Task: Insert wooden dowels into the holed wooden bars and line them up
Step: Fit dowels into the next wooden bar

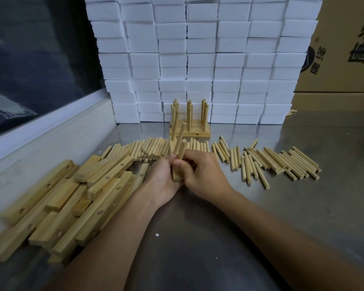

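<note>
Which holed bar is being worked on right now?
The bar held on end between both hands, dowels sticking up from it; the others lie piled left or stand finished behind.

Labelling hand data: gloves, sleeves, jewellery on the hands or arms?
Neither. Left hand and right hand are bare, with no gloves, rings, watch or bands visible. Both forearms are bare to the frame edge, so no sleeves show.

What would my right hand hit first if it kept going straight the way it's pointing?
Probably the left hand: the right hand points leftward at it, both gripping the same bar with its dowels.
</note>
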